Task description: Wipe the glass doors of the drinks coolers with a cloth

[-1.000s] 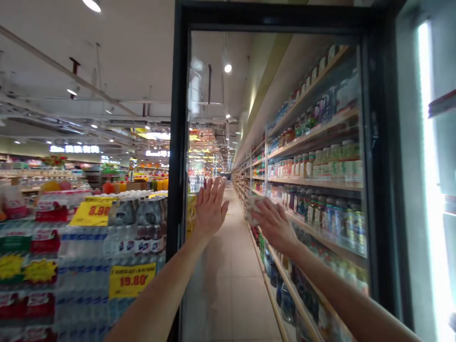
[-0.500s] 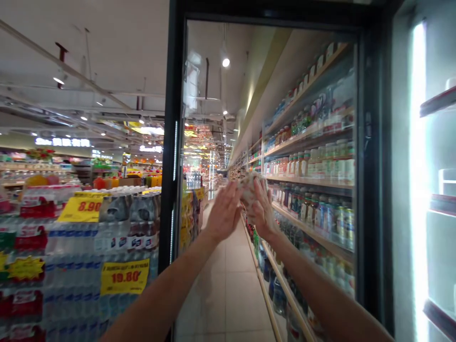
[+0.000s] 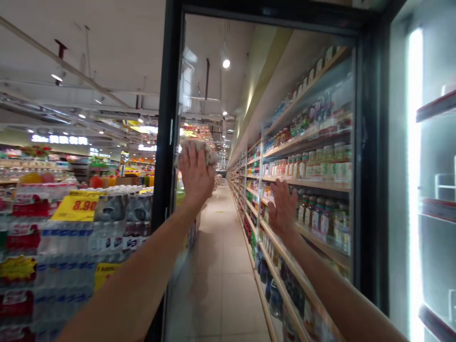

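A glass door [image 3: 221,266] in a black frame stands open before me. My left hand [image 3: 197,173] presses a pale patterned cloth [image 3: 210,156] against the glass near the door's left edge. The cloth is bunched, and part of it is hidden behind the fingers. Lower and to the right, my right hand [image 3: 282,204] is at the glass with its fingers apart and nothing in it. Whether its palm touches the pane cannot be seen.
To the right is a lit cooler interior with a bright light strip [image 3: 415,180] and shelves [image 3: 436,107]. Shelves of bottles [image 3: 317,164] show in the glass. Stacked packs of bottled drinks [image 3: 67,242] with yellow price signs [image 3: 76,205] stand on the left.
The cloth has gone from under my right hand to under my left. My left hand has moved left and up with it; my right hand has moved slightly right and is bare.
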A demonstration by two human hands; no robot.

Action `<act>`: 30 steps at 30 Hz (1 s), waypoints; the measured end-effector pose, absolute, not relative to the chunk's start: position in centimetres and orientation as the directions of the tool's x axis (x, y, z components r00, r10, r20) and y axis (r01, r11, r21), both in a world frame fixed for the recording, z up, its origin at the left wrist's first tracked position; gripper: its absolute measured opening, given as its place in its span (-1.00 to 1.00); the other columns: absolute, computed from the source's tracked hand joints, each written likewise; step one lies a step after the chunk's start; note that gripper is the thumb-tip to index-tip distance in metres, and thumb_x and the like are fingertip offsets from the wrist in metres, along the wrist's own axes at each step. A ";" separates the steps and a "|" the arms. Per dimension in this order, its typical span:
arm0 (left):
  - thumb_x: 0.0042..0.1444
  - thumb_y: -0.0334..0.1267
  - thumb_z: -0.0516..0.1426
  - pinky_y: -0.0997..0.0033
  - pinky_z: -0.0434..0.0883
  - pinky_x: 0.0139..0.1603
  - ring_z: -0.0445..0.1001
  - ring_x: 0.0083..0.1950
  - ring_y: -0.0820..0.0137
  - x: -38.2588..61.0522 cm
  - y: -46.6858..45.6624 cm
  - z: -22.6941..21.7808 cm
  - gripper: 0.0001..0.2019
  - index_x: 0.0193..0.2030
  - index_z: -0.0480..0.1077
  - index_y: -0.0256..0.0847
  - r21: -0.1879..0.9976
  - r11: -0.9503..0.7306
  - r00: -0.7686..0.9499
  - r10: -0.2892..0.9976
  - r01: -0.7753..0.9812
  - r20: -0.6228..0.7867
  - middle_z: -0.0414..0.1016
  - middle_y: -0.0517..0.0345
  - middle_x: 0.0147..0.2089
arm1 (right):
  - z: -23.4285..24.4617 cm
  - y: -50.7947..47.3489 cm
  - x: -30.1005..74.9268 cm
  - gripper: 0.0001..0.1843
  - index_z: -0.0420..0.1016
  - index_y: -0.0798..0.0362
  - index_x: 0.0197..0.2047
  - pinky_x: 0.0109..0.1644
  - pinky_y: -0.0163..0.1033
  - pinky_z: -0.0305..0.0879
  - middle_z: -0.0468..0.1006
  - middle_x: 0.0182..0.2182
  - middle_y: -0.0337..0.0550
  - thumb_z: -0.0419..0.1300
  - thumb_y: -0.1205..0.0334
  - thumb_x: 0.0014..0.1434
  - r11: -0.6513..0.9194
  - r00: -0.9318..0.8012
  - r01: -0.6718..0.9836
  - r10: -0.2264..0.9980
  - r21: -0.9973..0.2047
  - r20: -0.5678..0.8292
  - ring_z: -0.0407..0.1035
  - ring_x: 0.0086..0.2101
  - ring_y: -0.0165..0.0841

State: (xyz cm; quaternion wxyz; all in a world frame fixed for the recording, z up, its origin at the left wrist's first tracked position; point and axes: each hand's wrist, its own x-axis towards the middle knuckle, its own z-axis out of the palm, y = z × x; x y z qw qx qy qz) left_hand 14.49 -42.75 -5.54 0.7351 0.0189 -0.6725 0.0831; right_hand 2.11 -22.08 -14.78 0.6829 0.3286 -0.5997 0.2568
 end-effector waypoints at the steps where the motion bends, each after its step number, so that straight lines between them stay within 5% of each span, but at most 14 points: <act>1: 0.22 -0.14 -0.08 -0.06 -0.12 0.37 -0.30 0.43 0.12 14.1 -41.9 -6.1 -0.53 0.20 0.14 -0.38 -0.129 0.981 0.054 0.138 -0.146 0.989 -0.12 -0.16 0.40 | -14.8 -22.1 2.1 -0.40 -0.16 -0.05 0.36 0.29 0.10 -0.16 0.17 0.25 -0.01 -0.18 0.22 0.26 0.651 0.154 -0.745 -0.048 0.148 0.987 -0.11 0.30 -0.21; 4: 0.23 -0.07 -0.06 0.02 -0.08 0.37 -0.24 0.42 0.18 12.8 -39.2 -8.5 -0.53 0.20 0.18 -0.27 -0.421 0.901 -0.130 0.408 -0.102 0.904 0.03 -0.03 0.37 | -14.8 -21.9 2.0 -0.41 -0.15 -0.04 0.35 0.29 0.10 -0.16 0.16 0.25 -0.01 -0.18 0.22 0.26 0.636 0.175 -0.752 -0.060 0.173 0.983 -0.11 0.30 -0.22; 6: 0.24 -0.07 -0.09 0.07 -0.04 0.36 -0.18 0.42 0.24 12.8 -39.2 -8.8 -0.54 0.23 0.14 -0.17 -0.516 0.853 -0.209 0.492 -0.076 0.845 0.06 0.06 0.36 | -14.9 -21.8 1.9 -0.41 -0.13 -0.03 0.35 0.29 0.09 -0.16 0.17 0.25 0.00 -0.17 0.21 0.26 0.625 0.191 -0.758 -0.061 0.187 0.980 -0.09 0.29 -0.22; 8: 0.26 -0.09 -0.11 0.07 -0.05 0.37 -0.17 0.42 0.25 13.6 -40.9 -7.5 -0.53 0.27 0.09 -0.17 -0.433 0.894 -0.175 0.411 -0.113 0.895 0.02 0.03 0.37 | -14.9 -21.9 1.8 -0.41 -0.12 -0.03 0.35 0.30 0.09 -0.16 0.17 0.25 0.00 -0.16 0.21 0.27 0.627 0.189 -0.758 -0.051 0.179 0.981 -0.08 0.29 -0.22; 11: 0.27 -0.13 -0.16 -0.05 -0.11 0.36 -0.26 0.42 0.14 15.0 -43.4 -4.9 -0.49 0.30 0.00 -0.33 -0.143 0.972 0.017 0.149 -0.184 0.989 -0.12 -0.16 0.40 | -14.9 -22.2 1.9 -0.42 -0.08 -0.05 0.34 0.30 0.10 -0.18 0.14 0.27 -0.01 -0.14 0.21 0.26 0.647 0.169 -0.746 -0.045 0.157 0.985 -0.10 0.29 -0.21; 13: 0.28 -0.16 -0.17 -0.12 -0.12 0.35 -0.30 0.42 0.07 14.9 -42.9 -5.1 -0.49 0.30 -0.01 -0.39 -0.135 0.973 0.043 0.146 -0.188 0.988 -0.16 -0.22 0.40 | -14.9 -22.4 1.9 -0.42 -0.07 -0.04 0.34 0.30 0.11 -0.18 0.12 0.27 -0.01 -0.12 0.21 0.26 0.653 0.164 -0.741 -0.049 0.156 0.985 -0.11 0.29 -0.20; 18: 0.26 -0.09 -0.08 0.16 0.04 0.35 -0.07 0.39 0.25 12.5 -38.4 -10.0 -0.57 0.24 0.15 -0.09 -0.605 0.793 -0.219 0.579 -0.073 0.785 0.08 0.19 0.35 | -14.9 -22.2 1.6 -0.43 -0.06 -0.02 0.33 0.29 0.10 -0.16 0.14 0.26 0.01 -0.13 0.21 0.26 0.654 0.189 -0.733 -0.070 0.189 0.979 -0.11 0.30 -0.21; 20: 0.26 -0.13 -0.08 0.14 0.04 0.35 -0.13 0.41 0.25 12.7 -38.9 -9.9 -0.55 0.27 0.08 -0.10 -0.665 0.745 -0.275 0.631 -0.045 0.725 0.03 0.17 0.37 | -14.9 -22.1 1.6 -0.44 -0.03 0.00 0.32 0.29 0.08 -0.16 0.16 0.25 0.01 -0.14 0.21 0.26 0.656 0.196 -0.729 -0.072 0.194 0.978 -0.11 0.30 -0.22; 24: 0.27 -0.22 -0.11 -0.10 -0.10 0.34 -0.39 0.43 0.15 13.8 -42.2 -6.8 -0.52 0.30 -0.02 -0.33 -0.236 0.956 -0.034 0.233 -0.176 0.972 -0.25 -0.10 0.43 | -14.8 -22.4 1.6 -0.48 0.08 0.05 0.28 0.30 0.05 -0.17 0.20 0.24 0.02 -0.15 0.18 0.27 0.687 0.185 -0.705 -0.061 0.176 0.981 -0.10 0.29 -0.24; 26: 0.27 -0.24 -0.12 -0.11 -0.15 0.35 -0.43 0.42 0.13 13.2 -42.0 -7.5 -0.52 0.30 -0.02 -0.38 -0.180 0.965 -0.008 0.181 -0.189 0.983 -0.28 -0.13 0.43 | -14.8 -22.5 1.6 -0.49 0.11 0.05 0.27 0.30 0.04 -0.18 0.20 0.23 0.02 -0.16 0.16 0.27 0.696 0.190 -0.696 -0.055 0.174 0.980 -0.08 0.29 -0.24; 28: 0.26 -0.22 -0.10 0.05 -0.12 0.38 -0.36 0.43 0.22 12.1 -40.4 -10.4 -0.54 0.29 0.04 -0.25 -0.391 0.907 -0.141 0.371 -0.156 0.918 -0.16 0.01 0.42 | -14.7 -22.4 1.4 -0.49 0.12 0.05 0.26 0.30 0.05 -0.18 0.21 0.23 0.02 -0.17 0.16 0.27 0.685 0.193 -0.708 -0.050 0.174 0.980 -0.07 0.28 -0.23; 30: 0.25 -0.22 -0.08 0.21 -0.06 0.38 -0.25 0.43 0.32 11.3 -38.7 -13.7 -0.57 0.26 0.11 -0.16 -0.696 0.717 -0.281 0.661 -0.039 0.696 -0.03 0.14 0.39 | -14.7 -22.3 1.1 -0.48 0.10 0.05 0.27 0.30 0.05 -0.17 0.21 0.23 0.02 -0.17 0.16 0.27 0.653 0.193 -0.736 -0.052 0.179 0.980 -0.05 0.28 -0.23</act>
